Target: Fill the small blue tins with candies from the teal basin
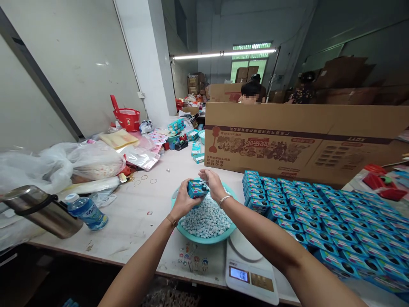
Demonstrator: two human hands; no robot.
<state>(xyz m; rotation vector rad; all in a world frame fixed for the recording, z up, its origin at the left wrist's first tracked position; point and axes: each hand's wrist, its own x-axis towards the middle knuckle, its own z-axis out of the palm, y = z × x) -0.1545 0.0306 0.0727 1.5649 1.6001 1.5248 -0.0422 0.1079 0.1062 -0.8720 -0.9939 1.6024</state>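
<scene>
My left hand (185, 201) grips a small blue carton (195, 188), tilted with its open end to the right. My right hand (212, 182) is cupped against that end, fingers curled around some small white pieces at the opening. Just below both hands sits a turquoise basin (204, 240), heaped with small white and pale-blue pebble-like pieces (204, 219). A white digital scale (252, 277) stands beside the basin under my right forearm, its display reading 0.0.
Rows of blue cartons (306, 209) fill the table's right side, before a large cardboard box (271, 140). Left are a steel flask (41, 211), a blue-labelled bottle (86, 211) and plastic bags (86, 160). A red basket (128, 119) stands behind. Several people (251, 91) are beyond.
</scene>
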